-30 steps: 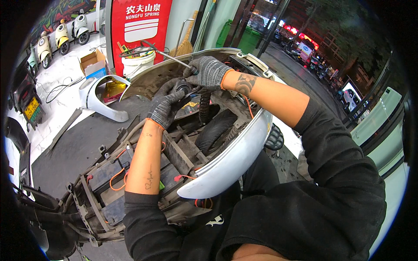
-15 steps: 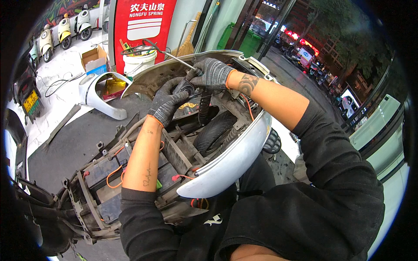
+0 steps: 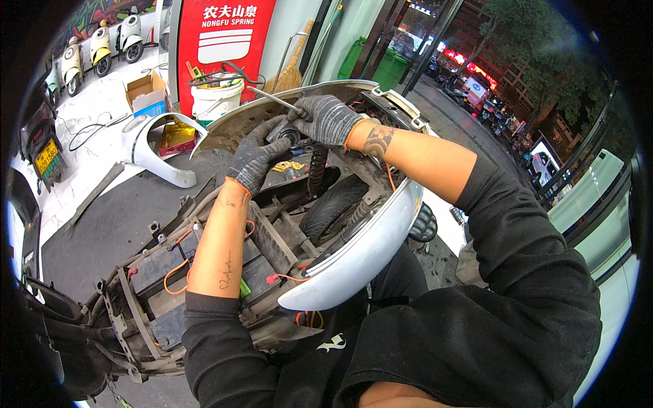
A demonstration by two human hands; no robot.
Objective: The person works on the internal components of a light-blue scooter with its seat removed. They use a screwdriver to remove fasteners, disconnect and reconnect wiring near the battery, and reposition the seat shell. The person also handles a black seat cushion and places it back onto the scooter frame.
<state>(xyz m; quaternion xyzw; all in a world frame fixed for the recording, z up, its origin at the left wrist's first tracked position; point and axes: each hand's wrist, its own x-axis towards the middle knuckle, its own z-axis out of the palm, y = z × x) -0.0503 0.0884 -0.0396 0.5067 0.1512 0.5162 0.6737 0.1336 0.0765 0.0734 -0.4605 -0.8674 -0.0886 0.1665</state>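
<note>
Both hands wear dark grey knit gloves with orange cuffs and meet above the rear of a stripped scooter. My right hand [image 3: 326, 121] is closed around the lower end of a slim metal rod-like tool [image 3: 272, 99]. The tool slants up and to the left; its gripped end is hidden. My left hand [image 3: 257, 156] wraps around a dark round part [image 3: 289, 135], just below and left of my right hand. Whether the tool touches that part I cannot tell. A dark shock absorber [image 3: 317, 170] stands beneath, with the black wheel [image 3: 333, 209] nearer me.
A silver side panel [image 3: 354, 268] curves along the scooter's near side. Dark batteries [image 3: 166, 268] with orange wires sit in the frame at left. Beyond stand a white fender-like panel [image 3: 146, 153], an open cardboard box [image 3: 146, 92] and a white bucket [image 3: 216, 100] of tools.
The rod-like tool has swung slightly lower and to the left with my right hand. My left hand has shifted a little left, still around the round part.
</note>
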